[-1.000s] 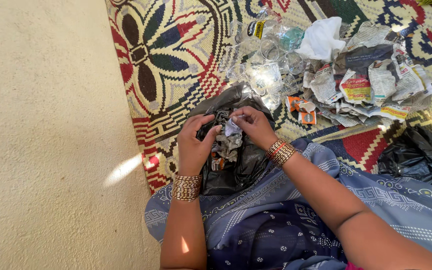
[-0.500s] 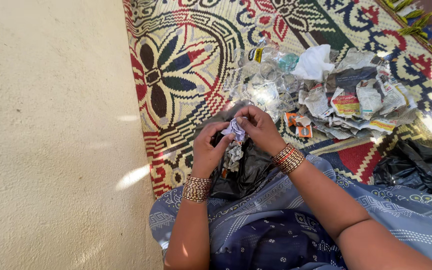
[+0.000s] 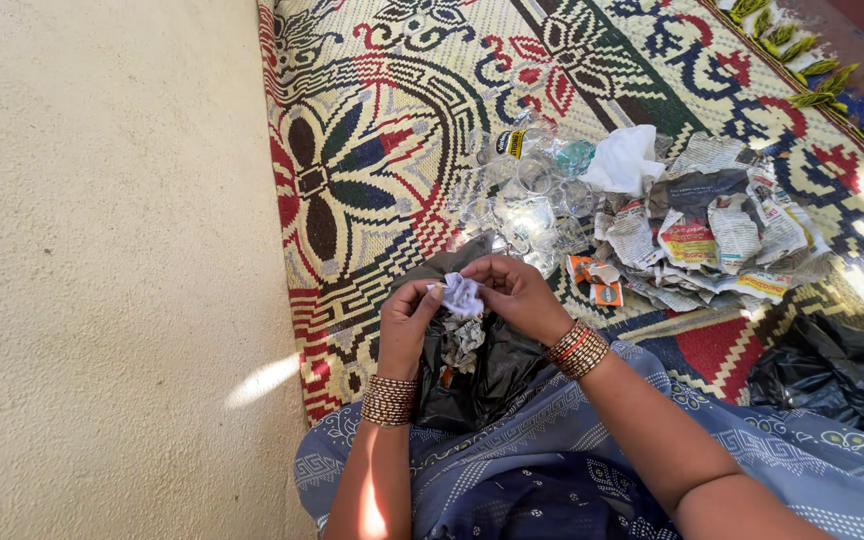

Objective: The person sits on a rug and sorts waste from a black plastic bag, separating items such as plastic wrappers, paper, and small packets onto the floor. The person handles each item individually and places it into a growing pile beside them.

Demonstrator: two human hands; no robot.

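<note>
Both hands pinch a small crumpled pale paper scrap (image 3: pixel 463 295) just above an open black plastic bag (image 3: pixel 477 365) that lies on my lap. My left hand (image 3: pixel 407 320) grips the scrap's left edge, my right hand (image 3: pixel 512 290) its right side. Inside the bag's mouth lie more crumpled grey paper bits (image 3: pixel 462 338). Bangles ring both wrists.
On the patterned woven mat (image 3: pixel 372 150) beyond the bag lie crushed clear plastic bottles (image 3: pixel 527 190), a white tissue (image 3: pixel 624 158), a heap of crumpled newspaper (image 3: pixel 712 230) and small orange wrappers (image 3: pixel 597 282). A second black bag (image 3: pixel 837 370) is at right. Bare beige floor (image 3: pixel 102 270) lies left.
The hands have lifted the paper scrap out of the bag's mouth and brought it between them. The view has shifted, showing more of the mat beyond.
</note>
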